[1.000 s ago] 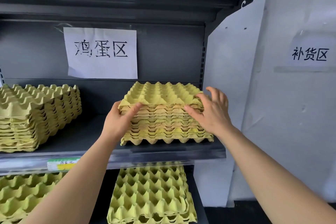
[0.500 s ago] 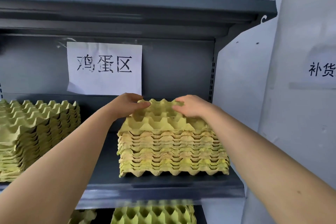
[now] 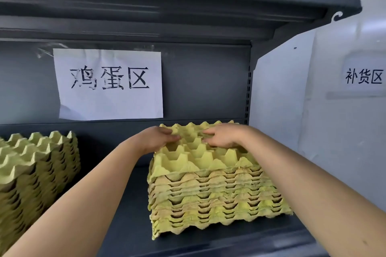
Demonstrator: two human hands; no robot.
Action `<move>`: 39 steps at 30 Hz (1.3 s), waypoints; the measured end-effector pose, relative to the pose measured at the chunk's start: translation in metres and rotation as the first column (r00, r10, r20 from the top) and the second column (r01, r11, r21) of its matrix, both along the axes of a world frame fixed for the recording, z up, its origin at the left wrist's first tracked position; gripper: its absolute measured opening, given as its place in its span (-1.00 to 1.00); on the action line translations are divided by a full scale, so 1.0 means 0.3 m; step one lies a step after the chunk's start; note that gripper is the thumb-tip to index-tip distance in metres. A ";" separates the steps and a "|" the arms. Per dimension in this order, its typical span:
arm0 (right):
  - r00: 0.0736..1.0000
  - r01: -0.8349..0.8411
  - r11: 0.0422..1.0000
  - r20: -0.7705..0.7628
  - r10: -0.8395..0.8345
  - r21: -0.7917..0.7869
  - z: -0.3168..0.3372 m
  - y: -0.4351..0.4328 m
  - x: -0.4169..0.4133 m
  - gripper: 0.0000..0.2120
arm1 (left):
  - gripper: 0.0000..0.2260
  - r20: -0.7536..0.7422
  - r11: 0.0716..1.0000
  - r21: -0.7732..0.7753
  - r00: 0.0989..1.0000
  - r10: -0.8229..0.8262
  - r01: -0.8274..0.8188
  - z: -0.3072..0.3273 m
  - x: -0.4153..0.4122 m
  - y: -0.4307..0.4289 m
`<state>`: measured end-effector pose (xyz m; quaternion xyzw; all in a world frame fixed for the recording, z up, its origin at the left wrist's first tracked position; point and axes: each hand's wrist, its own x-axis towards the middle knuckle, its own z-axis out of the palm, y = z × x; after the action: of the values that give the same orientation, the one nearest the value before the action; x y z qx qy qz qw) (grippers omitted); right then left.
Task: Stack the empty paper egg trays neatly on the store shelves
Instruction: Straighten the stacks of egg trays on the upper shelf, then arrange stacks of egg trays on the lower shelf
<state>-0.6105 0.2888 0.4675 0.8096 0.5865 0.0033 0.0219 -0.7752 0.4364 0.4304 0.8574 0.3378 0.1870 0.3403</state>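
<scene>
Now I count two piles of bumpy yellow-green paper egg trays on the dark metal shelf (image 3: 129,225): left stack (image 3: 35,173) and right stack (image 3: 213,194). My left hand (image 3: 155,139) and right hand (image 3: 225,136) lie on top of the right stack, fingers (image 3: 208,131) nearly straight, gripping nothing.

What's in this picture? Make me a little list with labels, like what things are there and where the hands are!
Shelf: dark grey shelf holding two piles of trays
Near pile: right pile of yellow-green paper egg trays, the top tray's cups empty
Other pile: left pile, standing apart at the left edge
Hands: left hand and right hand both rest on the right pile's top tray
Sign: white paper sign on the back panel above the trays
</scene>
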 end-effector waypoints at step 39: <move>0.905 -0.253 0.850 -0.198 0.377 0.463 -0.236 0.269 -1.198 -0.53 | -0.50 0.015 0.704 0.620 0.903 0.430 -0.346 -0.184 -1.385 -0.017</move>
<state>-0.9699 0.3694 0.3966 0.6782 0.6943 0.0197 -0.2400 -1.1908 0.4314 0.3753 0.8401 0.4536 0.2965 -0.0238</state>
